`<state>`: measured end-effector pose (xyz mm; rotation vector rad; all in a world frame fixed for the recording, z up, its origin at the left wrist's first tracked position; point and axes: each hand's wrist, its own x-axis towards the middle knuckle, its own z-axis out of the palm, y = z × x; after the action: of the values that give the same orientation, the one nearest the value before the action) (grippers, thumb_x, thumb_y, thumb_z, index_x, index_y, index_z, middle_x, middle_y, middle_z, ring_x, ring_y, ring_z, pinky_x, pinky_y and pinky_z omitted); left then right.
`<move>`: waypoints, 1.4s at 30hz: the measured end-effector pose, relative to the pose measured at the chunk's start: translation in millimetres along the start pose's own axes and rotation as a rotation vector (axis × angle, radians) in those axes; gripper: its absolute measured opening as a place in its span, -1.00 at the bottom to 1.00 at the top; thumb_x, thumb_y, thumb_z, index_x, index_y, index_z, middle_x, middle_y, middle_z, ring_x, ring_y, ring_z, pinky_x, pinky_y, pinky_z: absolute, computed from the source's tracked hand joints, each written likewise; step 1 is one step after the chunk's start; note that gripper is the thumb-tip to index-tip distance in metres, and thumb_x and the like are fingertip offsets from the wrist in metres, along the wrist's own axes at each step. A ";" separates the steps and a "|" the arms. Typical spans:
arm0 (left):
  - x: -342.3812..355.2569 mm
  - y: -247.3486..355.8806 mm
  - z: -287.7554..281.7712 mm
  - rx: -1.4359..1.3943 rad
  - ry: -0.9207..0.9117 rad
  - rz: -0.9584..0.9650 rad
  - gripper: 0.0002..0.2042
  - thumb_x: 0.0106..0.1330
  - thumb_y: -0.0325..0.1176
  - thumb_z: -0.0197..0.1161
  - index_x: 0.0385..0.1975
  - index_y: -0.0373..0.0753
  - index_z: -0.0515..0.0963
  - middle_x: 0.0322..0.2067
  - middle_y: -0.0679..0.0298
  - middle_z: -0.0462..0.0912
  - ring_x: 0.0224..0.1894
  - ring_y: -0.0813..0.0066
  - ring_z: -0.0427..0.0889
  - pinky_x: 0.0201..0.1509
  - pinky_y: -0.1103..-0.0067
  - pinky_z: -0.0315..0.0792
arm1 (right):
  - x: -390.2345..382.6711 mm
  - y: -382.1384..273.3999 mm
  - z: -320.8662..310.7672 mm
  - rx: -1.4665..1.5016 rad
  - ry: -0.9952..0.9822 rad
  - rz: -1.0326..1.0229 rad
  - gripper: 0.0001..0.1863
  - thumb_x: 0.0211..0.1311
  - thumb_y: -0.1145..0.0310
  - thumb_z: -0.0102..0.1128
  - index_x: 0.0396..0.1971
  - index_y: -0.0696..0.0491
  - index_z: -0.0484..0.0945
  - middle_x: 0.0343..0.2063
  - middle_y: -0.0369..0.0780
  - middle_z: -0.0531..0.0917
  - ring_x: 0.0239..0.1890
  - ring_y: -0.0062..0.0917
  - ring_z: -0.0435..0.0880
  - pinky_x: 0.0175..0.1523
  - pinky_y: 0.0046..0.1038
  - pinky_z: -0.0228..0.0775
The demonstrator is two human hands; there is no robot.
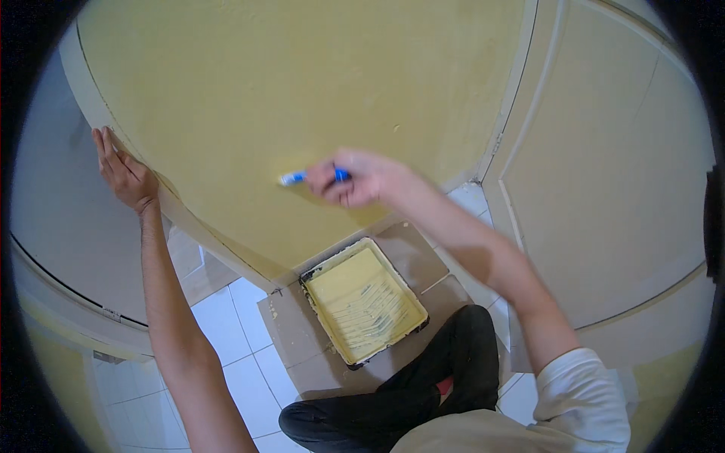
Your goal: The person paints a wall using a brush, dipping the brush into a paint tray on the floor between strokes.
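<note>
My right hand (347, 178) grips a blue-handled brush (293, 178), its pale tip against or just off the yellow wall (294, 75). My left hand (125, 167) rests on the white edge trim (87, 79) at the wall's left, index and middle fingers stretched upward. Below the brush, a paint tray (364, 298) of pale yellow paint, with a ridged slope and smeared rim, lies on brown floor covering (404, 249).
My crossed legs (461, 355) in dark trousers are beside the tray. White floor tiles (230, 325) surround the covering. A grey door panel (68, 211) stands at the left, a cream panelled door (604, 166) at the right.
</note>
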<state>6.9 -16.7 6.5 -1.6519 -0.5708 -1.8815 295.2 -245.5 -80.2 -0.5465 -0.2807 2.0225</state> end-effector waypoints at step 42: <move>5.9 3.6 -5.1 0.002 -0.049 -0.071 -0.48 0.33 -0.49 -0.24 0.32 -0.19 0.29 0.36 0.17 0.27 0.38 0.20 0.25 0.42 0.35 0.17 | 36.1 21.4 32.6 -0.573 0.166 -0.622 -0.60 0.42 -0.08 -0.02 -0.44 -0.06 0.31 -0.68 -0.46 0.24 -0.74 -0.75 0.15 -0.67 -0.62 -0.09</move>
<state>5.0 -23.5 11.4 -1.7007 -0.6593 -1.8949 247.8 -223.6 -70.1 -0.8492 -0.8304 1.2715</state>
